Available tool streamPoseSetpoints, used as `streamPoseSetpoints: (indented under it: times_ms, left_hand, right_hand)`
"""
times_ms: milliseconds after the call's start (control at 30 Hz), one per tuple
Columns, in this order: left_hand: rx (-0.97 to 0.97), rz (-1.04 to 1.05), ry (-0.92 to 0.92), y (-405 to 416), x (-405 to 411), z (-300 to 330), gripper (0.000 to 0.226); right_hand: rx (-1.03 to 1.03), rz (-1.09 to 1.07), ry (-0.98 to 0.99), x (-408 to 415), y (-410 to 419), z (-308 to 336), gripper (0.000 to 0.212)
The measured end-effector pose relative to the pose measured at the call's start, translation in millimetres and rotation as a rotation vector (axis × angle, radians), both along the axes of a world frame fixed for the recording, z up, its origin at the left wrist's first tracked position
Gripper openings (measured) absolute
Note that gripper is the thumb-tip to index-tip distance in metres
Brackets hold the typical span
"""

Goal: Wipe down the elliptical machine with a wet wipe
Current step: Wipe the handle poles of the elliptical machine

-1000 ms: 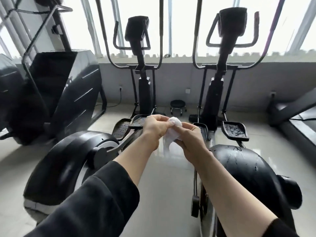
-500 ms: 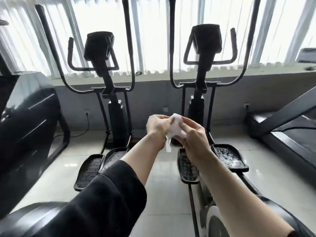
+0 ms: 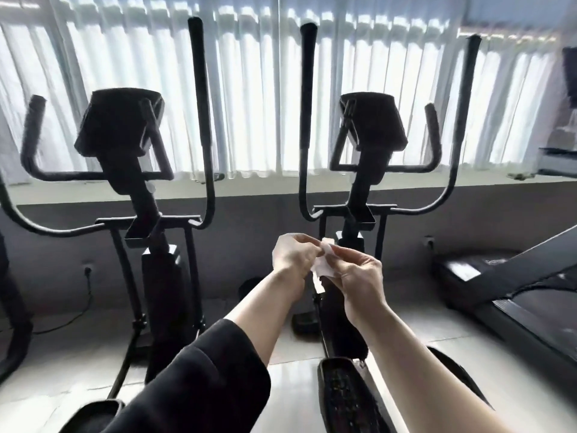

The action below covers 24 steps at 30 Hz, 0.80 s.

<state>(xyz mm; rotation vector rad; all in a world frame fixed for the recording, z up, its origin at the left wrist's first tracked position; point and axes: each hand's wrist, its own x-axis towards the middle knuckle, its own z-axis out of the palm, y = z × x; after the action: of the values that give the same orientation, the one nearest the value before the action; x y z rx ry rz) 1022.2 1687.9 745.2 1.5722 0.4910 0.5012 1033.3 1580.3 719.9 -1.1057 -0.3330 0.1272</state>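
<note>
Wipe (image 3: 323, 265) pinched between both hands, its loose tail hanging downward.

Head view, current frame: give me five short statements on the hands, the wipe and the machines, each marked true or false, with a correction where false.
1. Both hands hold the wet wipe. True: the left hand and the right hand pinch the wet wipe between them.
2. The wipe is pressed against a console. False: it is held in the air, touching neither elliptical.
3. Two ellipticals stand before the window. True: the left elliptical and the right elliptical.
4. The hands are in front of the left elliptical. False: they are in front of the right one.
5. The right forearm is covered by a sleeve. False: it is bare; the black sleeve shows on the left arm.
</note>
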Motion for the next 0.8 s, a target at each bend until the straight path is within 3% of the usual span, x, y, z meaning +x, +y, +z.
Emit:
streamPoseSetpoints:
  times_ms: [133,400,633,800]
  left_hand:
    - [0.002,-0.032,-0.009,38,86,-10,0.006]
    - [0.136,0.010,-0.041,122,269,37,0.014]
    - [0.132,0.077,-0.149,202,399,66,0.010]
    - [0.242,0.169,-0.286,243,469,85,0.020]
  right_hand:
    - [-0.030,-0.024,-0.016,89,39,-5,0.007]
    - [-0.057,-0.047,-0.094,290,124,25,0.009]
    - [-0.104,-0.177,-0.278,409,203,57,0.007]
    - [-0.269,-0.417,-0.517,463,241,77,0.035]
